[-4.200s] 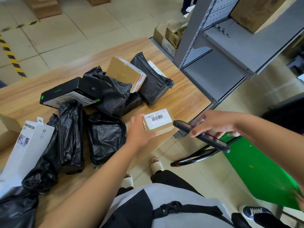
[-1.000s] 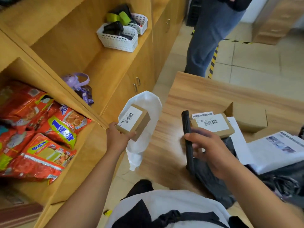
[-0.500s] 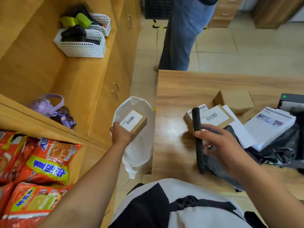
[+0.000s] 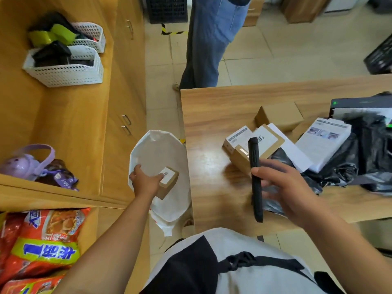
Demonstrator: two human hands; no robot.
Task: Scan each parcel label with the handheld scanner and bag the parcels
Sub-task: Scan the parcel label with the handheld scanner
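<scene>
The left hand [image 4: 146,183] grips a small box [image 4: 168,183], label up, in the mouth of the white bag [image 4: 157,149], while the right hand [image 4: 284,189] clasps the black scanner [image 4: 255,177], its long axis running away from the body, tip over the parcels [image 4: 265,141] just beyond that hand.
</scene>
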